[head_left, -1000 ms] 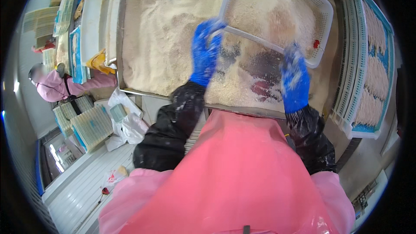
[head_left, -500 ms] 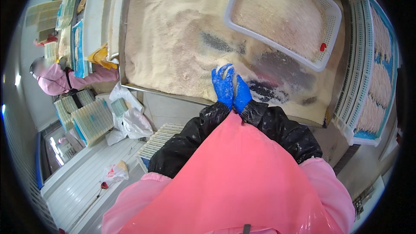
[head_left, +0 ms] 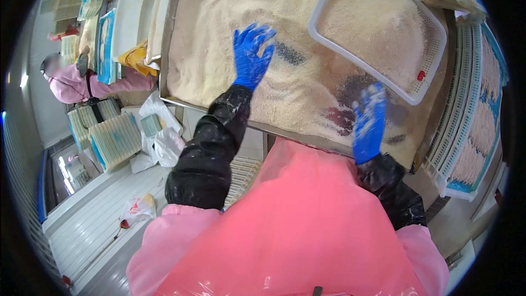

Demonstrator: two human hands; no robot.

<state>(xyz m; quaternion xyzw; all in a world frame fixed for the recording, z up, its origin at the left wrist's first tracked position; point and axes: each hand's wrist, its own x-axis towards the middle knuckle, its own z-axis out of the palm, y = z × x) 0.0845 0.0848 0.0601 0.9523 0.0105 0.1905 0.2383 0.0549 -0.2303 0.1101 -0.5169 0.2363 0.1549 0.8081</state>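
Pale, fine crumbs [head_left: 211, 49] lie spread over a wide metal tray [head_left: 189, 103], with bare grey metal showing in patches. My left hand [head_left: 252, 57], in a blue glove dusted with crumbs, is over the middle of the crumbs with its fingers spread and nothing in it. My right hand [head_left: 369, 123], gloved the same way, is over the near right part of the tray, below the basket. Its fingers are stretched out and slightly blurred, and it holds nothing. A white perforated basket [head_left: 359, 64] heaped with crumbs stands in the tray's far right.
Stacked blue and white trays [head_left: 457, 109] with rows of pale food stand to the right. At the left, a person in pink [head_left: 68, 85] works beside more racks. White plastic bags [head_left: 170, 145] and a ridged white surface [head_left: 104, 230] are at the lower left.
My hands were together over the near middle of the crumbs. They have parted, the left moving left and farther out, the right moving right, and their fingers have opened.
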